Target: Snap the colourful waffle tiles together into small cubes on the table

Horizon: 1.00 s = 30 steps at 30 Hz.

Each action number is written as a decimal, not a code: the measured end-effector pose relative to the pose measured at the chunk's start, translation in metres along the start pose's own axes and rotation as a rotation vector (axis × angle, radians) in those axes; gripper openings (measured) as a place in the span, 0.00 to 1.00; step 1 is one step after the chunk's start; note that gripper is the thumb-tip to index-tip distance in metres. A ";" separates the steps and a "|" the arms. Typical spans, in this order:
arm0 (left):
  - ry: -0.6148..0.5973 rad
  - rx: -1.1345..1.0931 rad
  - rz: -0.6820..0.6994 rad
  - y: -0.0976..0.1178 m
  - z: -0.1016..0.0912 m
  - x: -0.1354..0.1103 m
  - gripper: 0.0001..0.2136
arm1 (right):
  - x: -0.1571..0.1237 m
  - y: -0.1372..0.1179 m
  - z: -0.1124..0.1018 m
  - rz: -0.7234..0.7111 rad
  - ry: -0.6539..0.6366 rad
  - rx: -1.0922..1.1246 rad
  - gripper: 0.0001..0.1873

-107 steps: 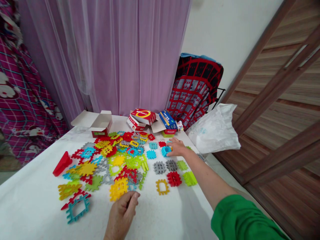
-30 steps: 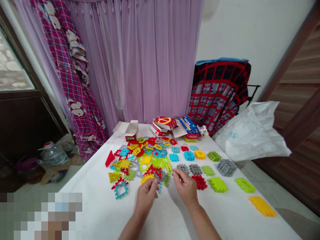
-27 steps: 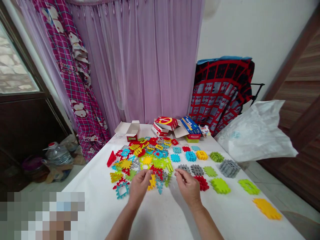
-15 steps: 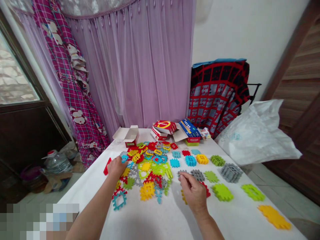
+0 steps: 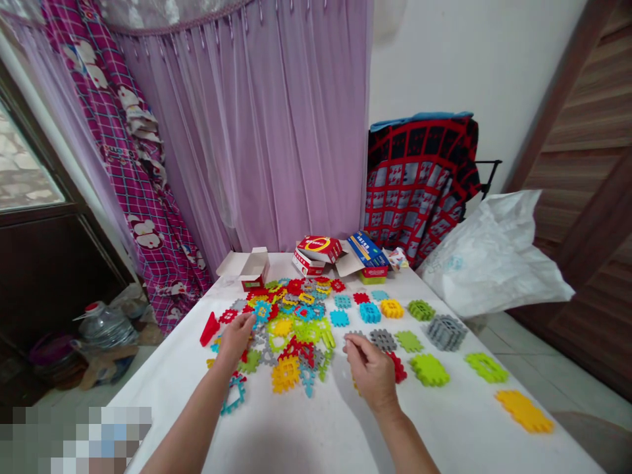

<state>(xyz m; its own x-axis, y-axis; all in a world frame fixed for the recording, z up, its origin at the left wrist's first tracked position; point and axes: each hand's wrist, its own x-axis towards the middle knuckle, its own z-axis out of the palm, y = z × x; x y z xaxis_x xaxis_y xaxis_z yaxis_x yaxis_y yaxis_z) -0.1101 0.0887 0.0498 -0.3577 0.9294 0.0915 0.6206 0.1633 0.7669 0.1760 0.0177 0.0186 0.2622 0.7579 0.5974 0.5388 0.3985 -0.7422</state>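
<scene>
My left hand (image 5: 236, 339) reaches over the left side of a heap of plastic interlocking tiles. Its fingers pinch the edge of a blue tile (image 5: 262, 312) with a cut-out middle, through which yellow shows. My right hand (image 5: 371, 370) hovers right of the heap, fingers curled and closed. Whatever is between them, if anything, is hidden. Behind its fingertips lies a grey tile (image 5: 356, 334), partly covered. A red tile (image 5: 397, 367) shows beside the knuckles. Near my left forearm lie a teal frame tile (image 5: 234, 396) and a red piece (image 5: 210, 328).
Sorted tiles stand in rows on the right: a grey stack (image 5: 446, 332), a lime stack (image 5: 429, 370), a lime frame tile (image 5: 486, 367) and a yellow stack (image 5: 524, 411). Along the back are an opened box (image 5: 254, 268), a red box (image 5: 320, 248) and a blue box (image 5: 368, 250).
My left hand has lifted slightly and moved rightward over the heap with the blue tile. My right hand stays about where it was. The whole view has shifted a little.
</scene>
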 end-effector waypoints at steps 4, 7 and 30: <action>-0.274 -0.482 -0.113 0.011 0.032 -0.057 0.23 | -0.005 -0.006 0.008 0.059 -0.106 0.041 0.14; -0.395 -0.699 -0.205 0.021 0.050 -0.090 0.24 | -0.007 -0.009 0.013 0.165 -0.173 0.109 0.16; -0.532 -0.611 -0.066 0.025 0.078 -0.122 0.19 | -0.005 -0.027 -0.010 -0.123 -0.641 -0.406 0.31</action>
<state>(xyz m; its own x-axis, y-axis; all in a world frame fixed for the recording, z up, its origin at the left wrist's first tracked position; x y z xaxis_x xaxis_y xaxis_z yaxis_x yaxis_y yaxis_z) 0.0034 0.0048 0.0078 0.0944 0.9822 -0.1625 0.0646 0.1568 0.9855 0.1679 -0.0022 0.0386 -0.2672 0.9211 0.2832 0.8181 0.3721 -0.4384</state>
